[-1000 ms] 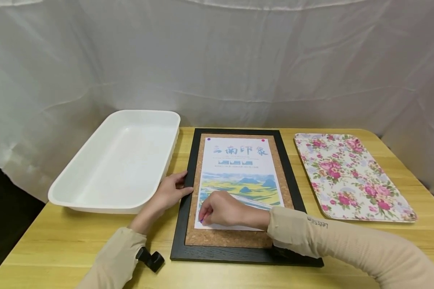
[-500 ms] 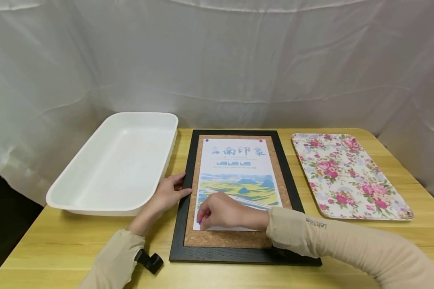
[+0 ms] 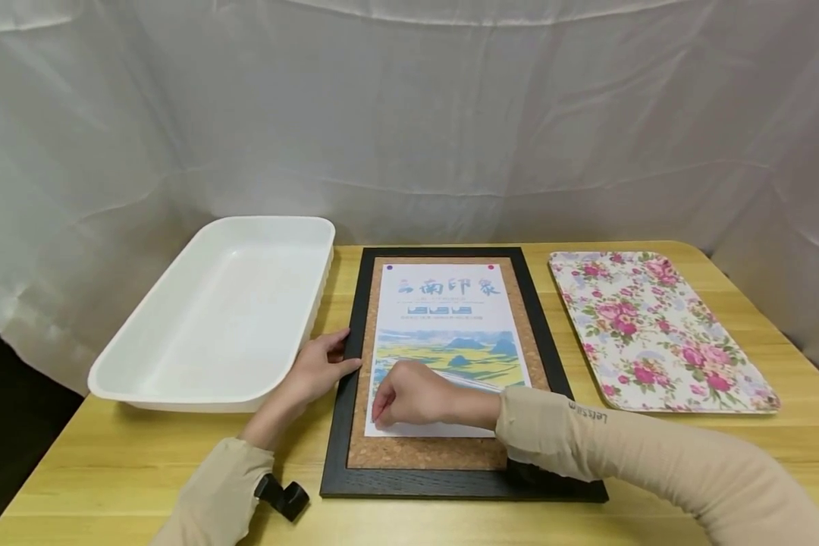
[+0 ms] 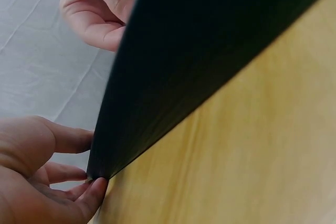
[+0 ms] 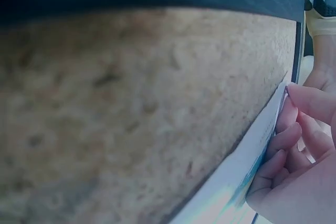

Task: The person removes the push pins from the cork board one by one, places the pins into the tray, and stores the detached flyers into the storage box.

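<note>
A black-framed corkboard [image 3: 450,455] lies flat on the table. It carries a white poster [image 3: 464,292] with a green-and-blue landscape. My left hand [image 3: 317,368] grips the board's left edge; in the left wrist view its thumb and fingertips meet at the dark frame edge [image 4: 126,124]. Over the poster's lower left corner, my right hand [image 3: 412,394] pinches a small dark purple push pin [image 5: 286,92] between thumb and index finger. The other fingers are curled in, and the pin is mostly hidden. Pins sit at the poster's upper corners, one purple [image 3: 390,268], one pink [image 3: 491,267].
A deep white plastic tray [image 3: 208,398] stands left of the board, its near corner overlapping my left forearm in the head view. To the right lies a floral tray [image 3: 662,334]. A light curtain [image 3: 409,121] hangs behind the wooden table [image 3: 109,485].
The purple pin head at my right fingertips, visible earlier, is now covered in the head view. The right hand stays at the same corner; the left hand has not moved on the frame.
</note>
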Action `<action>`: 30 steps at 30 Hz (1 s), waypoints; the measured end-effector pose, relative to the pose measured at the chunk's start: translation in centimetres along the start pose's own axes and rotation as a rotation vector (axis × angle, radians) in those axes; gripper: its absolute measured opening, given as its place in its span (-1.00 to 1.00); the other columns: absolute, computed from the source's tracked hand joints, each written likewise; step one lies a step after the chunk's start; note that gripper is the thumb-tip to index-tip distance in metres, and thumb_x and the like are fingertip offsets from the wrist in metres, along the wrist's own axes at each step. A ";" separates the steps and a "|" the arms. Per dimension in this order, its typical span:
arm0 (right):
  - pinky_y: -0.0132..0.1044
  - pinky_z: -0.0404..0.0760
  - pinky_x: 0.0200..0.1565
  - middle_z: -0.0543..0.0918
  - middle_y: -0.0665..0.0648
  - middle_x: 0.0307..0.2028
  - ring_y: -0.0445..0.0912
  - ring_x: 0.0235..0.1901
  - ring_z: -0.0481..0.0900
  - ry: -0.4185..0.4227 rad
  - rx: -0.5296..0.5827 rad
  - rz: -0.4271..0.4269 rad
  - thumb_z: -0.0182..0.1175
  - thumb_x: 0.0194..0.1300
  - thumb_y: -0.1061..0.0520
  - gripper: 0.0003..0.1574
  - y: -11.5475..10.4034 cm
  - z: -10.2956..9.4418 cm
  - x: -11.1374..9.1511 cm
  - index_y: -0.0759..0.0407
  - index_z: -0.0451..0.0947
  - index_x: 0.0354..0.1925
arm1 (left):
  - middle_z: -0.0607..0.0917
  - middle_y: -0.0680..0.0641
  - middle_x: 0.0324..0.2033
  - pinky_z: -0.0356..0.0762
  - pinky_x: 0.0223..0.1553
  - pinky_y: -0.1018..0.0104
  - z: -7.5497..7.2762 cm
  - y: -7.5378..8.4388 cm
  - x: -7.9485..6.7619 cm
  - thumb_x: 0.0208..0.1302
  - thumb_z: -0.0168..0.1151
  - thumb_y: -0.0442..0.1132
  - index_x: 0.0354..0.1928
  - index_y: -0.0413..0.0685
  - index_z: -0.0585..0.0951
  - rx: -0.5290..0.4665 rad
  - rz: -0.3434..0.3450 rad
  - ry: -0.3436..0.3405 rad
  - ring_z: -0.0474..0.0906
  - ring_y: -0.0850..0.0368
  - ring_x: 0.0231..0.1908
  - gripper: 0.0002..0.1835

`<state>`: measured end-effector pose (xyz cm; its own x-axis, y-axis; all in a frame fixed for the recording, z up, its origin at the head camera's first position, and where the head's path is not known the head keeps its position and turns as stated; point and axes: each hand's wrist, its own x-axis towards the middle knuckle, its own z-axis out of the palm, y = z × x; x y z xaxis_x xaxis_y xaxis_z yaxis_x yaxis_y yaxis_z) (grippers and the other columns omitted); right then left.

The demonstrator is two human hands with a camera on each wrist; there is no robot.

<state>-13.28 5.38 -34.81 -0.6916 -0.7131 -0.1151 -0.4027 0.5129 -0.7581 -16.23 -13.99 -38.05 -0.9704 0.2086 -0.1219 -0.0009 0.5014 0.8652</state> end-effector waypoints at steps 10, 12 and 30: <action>-0.46 0.54 -0.43 0.65 -0.08 -0.56 -0.33 -0.55 0.54 -0.074 -0.023 -0.070 0.34 0.16 0.35 -0.91 0.4 -0.3 -0.1 0.20 0.72 -0.42 | 0.48 -0.38 0.15 0.52 0.01 0.08 -0.1 -0.1 0.0 0.34 0.19 -0.37 0.41 -0.43 0.17 -0.009 0.001 -0.003 0.45 -0.23 0.11 -0.32; -0.46 0.55 -0.42 0.67 -0.07 -0.53 -0.34 -0.53 0.55 -0.092 -0.015 -0.087 0.37 0.14 0.34 -0.94 0.5 -0.4 -0.1 0.22 0.73 -0.38 | 0.48 -0.39 0.14 0.52 0.01 0.07 -0.1 0.0 0.0 0.34 0.19 -0.37 0.40 -0.43 0.17 -0.010 0.003 -0.001 0.46 -0.23 0.11 -0.33; -0.55 0.52 -0.37 0.71 -0.04 -0.44 -0.42 -0.48 0.53 -0.106 -0.171 -0.269 0.32 0.24 0.28 -0.94 1.5 -0.2 0.4 0.21 0.74 -0.32 | 0.48 -0.39 0.15 0.51 0.03 0.07 0.1 -0.4 0.2 0.32 0.21 -0.38 0.40 -0.43 0.18 -0.005 0.004 0.014 0.46 -0.23 0.11 -0.32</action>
<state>-14.31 6.01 -35.87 -0.4843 -0.8749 0.0012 -0.6630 0.3662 -0.6529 -16.39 -14.04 -38.49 -0.9736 0.1991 -0.1119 0.0018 0.4964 0.8681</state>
